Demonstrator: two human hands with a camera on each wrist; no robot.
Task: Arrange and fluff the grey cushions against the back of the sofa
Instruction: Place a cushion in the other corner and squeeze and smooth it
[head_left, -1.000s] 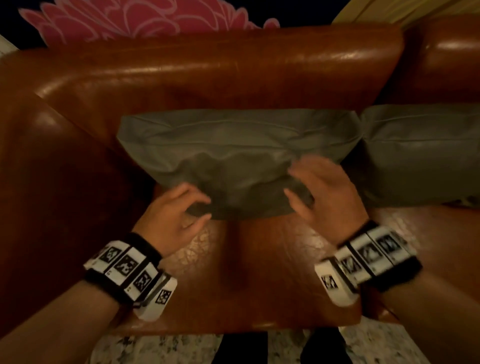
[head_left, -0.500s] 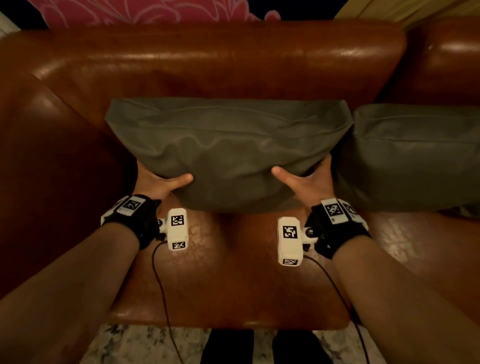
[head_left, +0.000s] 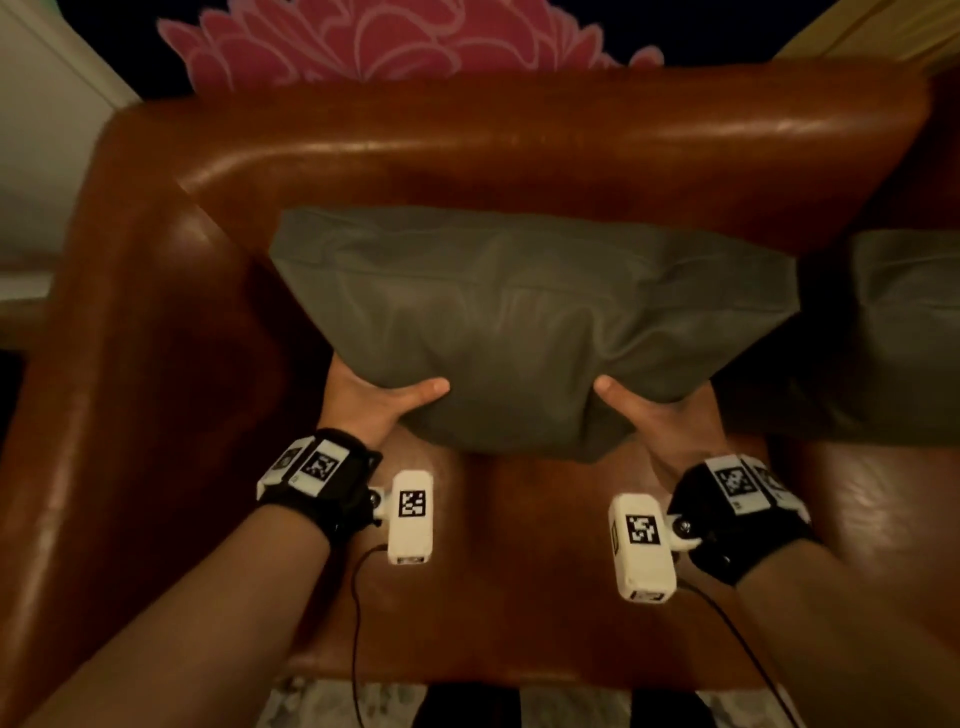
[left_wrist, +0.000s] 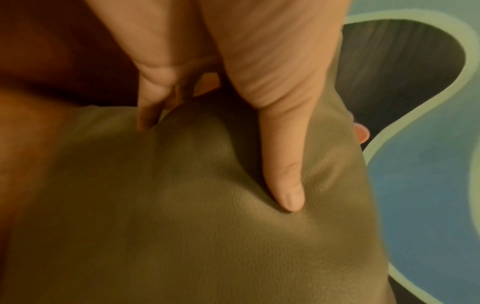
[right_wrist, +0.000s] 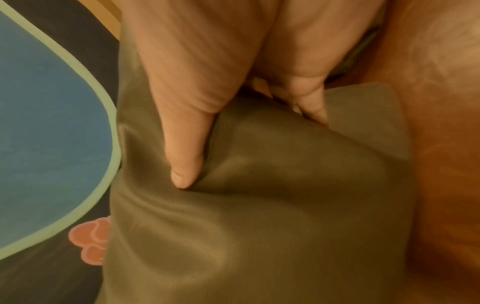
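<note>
Right now I have the large grey, smooth leather-like cushion (head_left: 524, 317) in both hands, in the middle of the head frame, raised off the worn brown leather sofa seat (head_left: 519, 561) with its top edge close to or against the glossy brown leather sofa back (head_left: 519, 156); I cannot tell whether they touch. My left hand (head_left: 376, 397) grips the cushion's lower left edge, thumb laid across the front face and fingers tucked out of sight behind, and the left wrist view confirms it: the thumb (left_wrist: 281, 164) dents the soft cover while the other fingers curl round the edge. My right hand (head_left: 660, 415) mirrors this at the lower right edge, thumb (right_wrist: 185, 148) sunk into a fold of the cover, fingers wrapped behind. A second grey cushion (head_left: 893, 332) sits at the right edge of the frame, leaning against the sofa back and just beside the one I hold; its far side runs out of view. I judge the task roughly midway: the right-hand cushion looks placed, though I cannot tell whether it is plumped, and this one is mid-handling, its face rippled and its bottom sagging between my hands. What is left, I think, is to shake it into shape, set it upright on the seat against the back, and perhaps pat both.
</note>
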